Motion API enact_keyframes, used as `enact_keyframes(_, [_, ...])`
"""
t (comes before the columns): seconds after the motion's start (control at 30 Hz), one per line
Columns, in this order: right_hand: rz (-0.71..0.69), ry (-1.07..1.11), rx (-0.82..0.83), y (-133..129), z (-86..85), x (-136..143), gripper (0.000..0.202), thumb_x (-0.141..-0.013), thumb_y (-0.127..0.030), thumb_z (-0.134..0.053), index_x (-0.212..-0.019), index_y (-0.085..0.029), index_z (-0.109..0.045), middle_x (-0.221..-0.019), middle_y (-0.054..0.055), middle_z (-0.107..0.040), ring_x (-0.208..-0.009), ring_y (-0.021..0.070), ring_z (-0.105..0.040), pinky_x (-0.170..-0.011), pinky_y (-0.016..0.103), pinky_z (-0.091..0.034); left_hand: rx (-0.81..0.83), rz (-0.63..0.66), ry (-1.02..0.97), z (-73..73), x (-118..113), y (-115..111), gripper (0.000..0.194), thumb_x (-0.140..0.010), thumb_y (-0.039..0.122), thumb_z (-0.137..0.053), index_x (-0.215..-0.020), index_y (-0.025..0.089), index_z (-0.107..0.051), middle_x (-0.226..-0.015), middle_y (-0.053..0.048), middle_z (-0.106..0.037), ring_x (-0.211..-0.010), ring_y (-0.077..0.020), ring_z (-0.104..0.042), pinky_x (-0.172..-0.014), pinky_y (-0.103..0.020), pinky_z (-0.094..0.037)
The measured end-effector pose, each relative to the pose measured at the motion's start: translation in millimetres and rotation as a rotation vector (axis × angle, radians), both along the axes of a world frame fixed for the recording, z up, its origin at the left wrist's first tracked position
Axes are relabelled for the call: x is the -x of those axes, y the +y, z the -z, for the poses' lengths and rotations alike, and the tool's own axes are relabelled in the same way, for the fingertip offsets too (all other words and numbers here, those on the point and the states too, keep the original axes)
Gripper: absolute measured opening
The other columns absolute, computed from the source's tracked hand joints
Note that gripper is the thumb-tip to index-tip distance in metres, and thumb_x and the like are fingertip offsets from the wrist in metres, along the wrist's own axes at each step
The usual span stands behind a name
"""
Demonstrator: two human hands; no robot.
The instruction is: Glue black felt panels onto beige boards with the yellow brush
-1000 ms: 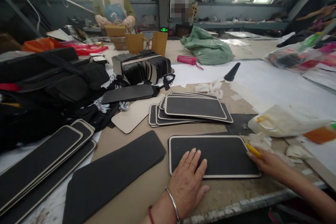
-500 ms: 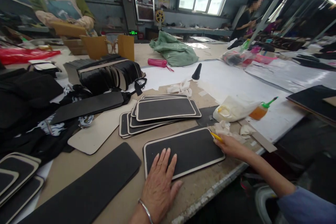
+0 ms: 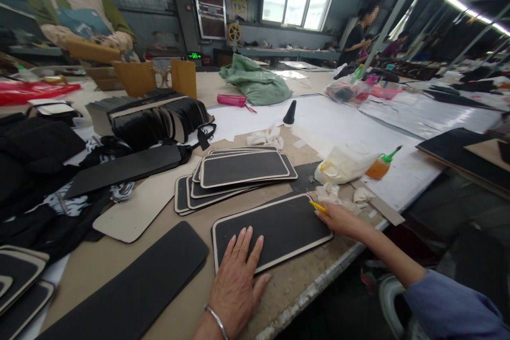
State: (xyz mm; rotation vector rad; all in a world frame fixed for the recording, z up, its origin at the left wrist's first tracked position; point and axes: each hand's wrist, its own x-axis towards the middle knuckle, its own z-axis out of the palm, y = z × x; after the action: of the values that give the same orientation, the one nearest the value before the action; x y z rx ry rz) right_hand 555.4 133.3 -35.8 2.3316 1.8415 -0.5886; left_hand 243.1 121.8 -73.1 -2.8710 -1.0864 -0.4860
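Pressing a black panel (image 3: 274, 228) flat at 6 o'clock on the bench, both hands on it.

From my seat, going left to right: a long black strip (image 3: 131, 281) lies at 8 o'clock; my left hand (image 3: 235, 281) rests palm down, fingers spread flat on the panel's near-left corner; a stack of like panels (image 3: 239, 170) sits just beyond at 12 o'clock; my right hand (image 3: 337, 218) touches the panel's right end, fingers closed on a yellow stick (image 3: 317, 206); a glue bottle (image 3: 380, 166) stands at 2 o'clock, well apart.
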Motion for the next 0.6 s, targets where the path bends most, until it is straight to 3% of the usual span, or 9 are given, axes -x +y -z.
enact_keyframes(0.13, [-0.002, -0.008, 0.000, -0.2, 1.6, -1.4, 0.026, -0.087, -0.028, -0.039, -0.095, -0.012, -0.058, -0.091, 0.011, -0.064, -0.083, 0.0209, -0.059, -0.072, 0.029, -0.042, -0.014, 0.004, -0.014, 1.6, -0.3, 1.3, 0.065, -0.078, 0.033, -0.055, -0.137, 0.027, -0.027, -0.140, -0.013, -0.038, -0.127, -0.0272, -0.036, -0.097, -0.045, -0.041])
enact_keyframes(0.37, [-0.012, -0.015, -0.017, -1.1, 2.9, 0.6, 0.024, -0.088, -0.024, -0.038, -0.096, -0.012, -0.057, -0.097, 0.013, -0.063, -0.087, 0.0201, -0.059, -0.075, 0.028, -0.042, -0.041, 0.005, -0.031, 5.7, 0.0, 2.3, 0.068, -0.076, 0.029, -0.059, -0.136, 0.029, -0.028, -0.138, -0.013, -0.041, -0.125, -0.0272, -0.040, -0.095, -0.045, -0.044])
enact_keyframes(0.6, [-0.001, -0.105, -0.022, -2.6, -1.3, -0.1, 0.021, -0.087, -0.026, -0.037, -0.090, -0.013, -0.054, -0.087, 0.015, -0.064, -0.082, 0.0260, -0.061, -0.065, 0.032, -0.041, 0.092, -0.019, -0.051, 3.3, -0.6, 1.3, 0.064, -0.078, 0.034, -0.058, -0.135, 0.033, -0.029, -0.140, -0.010, -0.038, -0.128, -0.0277, -0.036, -0.099, -0.052, -0.036])
